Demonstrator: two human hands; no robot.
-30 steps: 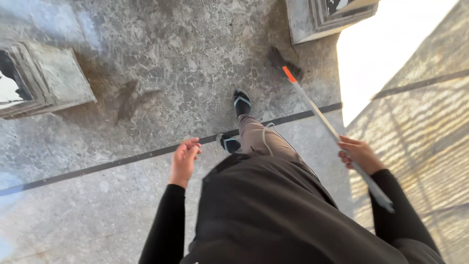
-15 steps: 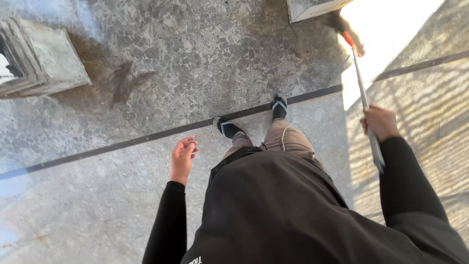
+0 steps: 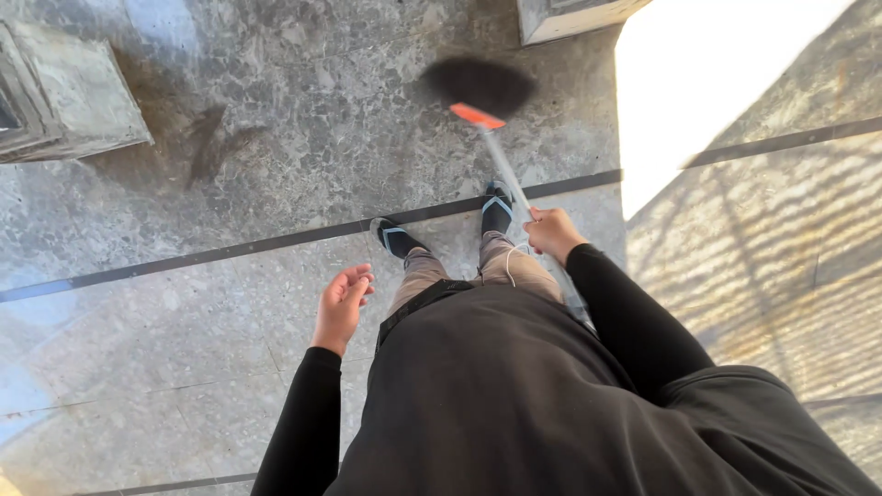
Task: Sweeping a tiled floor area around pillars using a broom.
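Broom (image 3: 501,152) swung left across grey stone floor (image 3: 276,138): dark bristle head, a second ago near right column base (image 3: 570,16) and then at bright sunlit edge, now blurred at far centre. Right hand (image 3: 554,231), gripping handle, drawn in from far right to just beside right foot (image 3: 497,204). Left foot (image 3: 395,237) now behind dark floor strip (image 3: 230,250). Left hand (image 3: 342,305) slightly lower, fingers loosely curled.

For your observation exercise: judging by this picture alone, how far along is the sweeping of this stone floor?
Done: cannot tell; no swept pile shows on the grey stone floor. In hand: the right hand grips the broom, whose dark bristles blur mid-stroke by the stone block; the left hand hangs empty. Left: not settled here; dark smudges remain.
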